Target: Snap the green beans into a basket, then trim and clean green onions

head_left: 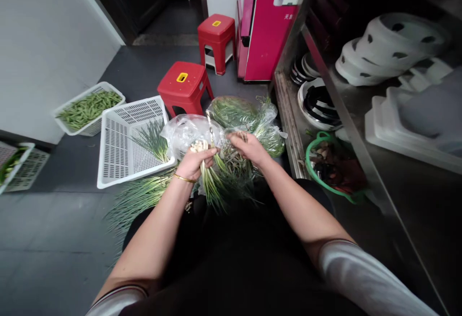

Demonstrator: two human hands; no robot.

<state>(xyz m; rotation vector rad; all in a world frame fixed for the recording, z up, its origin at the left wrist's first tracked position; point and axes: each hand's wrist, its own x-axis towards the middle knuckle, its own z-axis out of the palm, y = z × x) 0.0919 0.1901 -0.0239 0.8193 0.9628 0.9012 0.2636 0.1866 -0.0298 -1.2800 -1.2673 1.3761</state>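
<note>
My left hand (195, 163) is closed around a bunch of scallions (212, 181), white root ends up and green leaves hanging down. One scallion stalk (210, 125) stands up above the rest, with dark patches on it. To the right, my right hand (248, 147) has its fingers curled in a pinch, apart from the bunch; whatever lies between them is too small to make out. Beneath both hands is a heap of stringy trimmings (234, 159) beside a clear plastic bag (186, 130). More scallions (144, 195) lie on the floor at left.
A white basket (104, 162) with some scallions stands front left, beside a basket of green pods (90, 109). Bagged greens (234, 111) lie ahead. Beyond are two red stools (186, 85) and a pink cabinet (269, 32). At right, a green basin (310, 162) stands near metal shelving (346, 118).
</note>
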